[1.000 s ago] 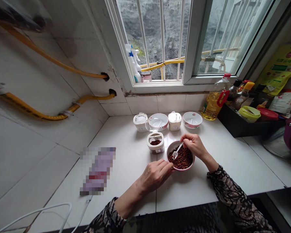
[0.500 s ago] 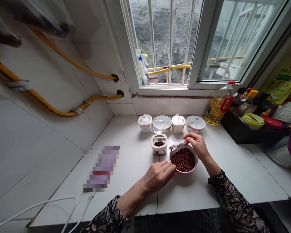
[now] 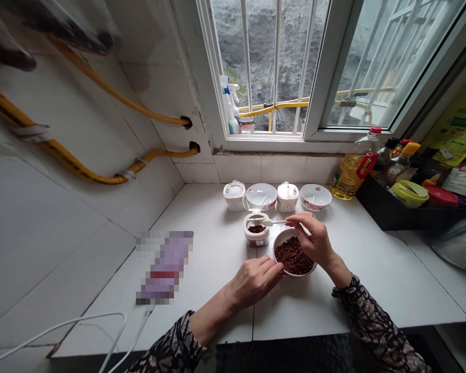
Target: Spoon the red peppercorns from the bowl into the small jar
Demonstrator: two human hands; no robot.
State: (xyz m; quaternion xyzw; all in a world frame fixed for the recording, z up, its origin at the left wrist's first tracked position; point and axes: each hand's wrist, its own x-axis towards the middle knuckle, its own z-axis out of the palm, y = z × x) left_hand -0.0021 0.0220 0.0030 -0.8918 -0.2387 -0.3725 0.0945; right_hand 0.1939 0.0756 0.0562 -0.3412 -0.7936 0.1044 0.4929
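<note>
Pinching a slim spoon (image 3: 278,222) between closed thumb and fingers of the right hand (image 3: 315,241). Lies nearly level, long axis left to right, scoop end pointing left at the mouth of the open jar (image 3: 257,240) on the bench (image 3: 213,254). Looks plain white, thin-handled; load too small to make out. Touching the white bowl (image 3: 281,239) of dark red grains (image 3: 295,257) with half-curled left hand (image 3: 255,281); cannot tell how firmly.

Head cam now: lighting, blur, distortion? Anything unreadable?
Head view: daylight from the window, side wall dimmer; head view: edges look stretched, clear purple-handled item smeared; head view: purple patch pixelated, unreadable; head view: white spoon faint against pale jar rim.
</note>
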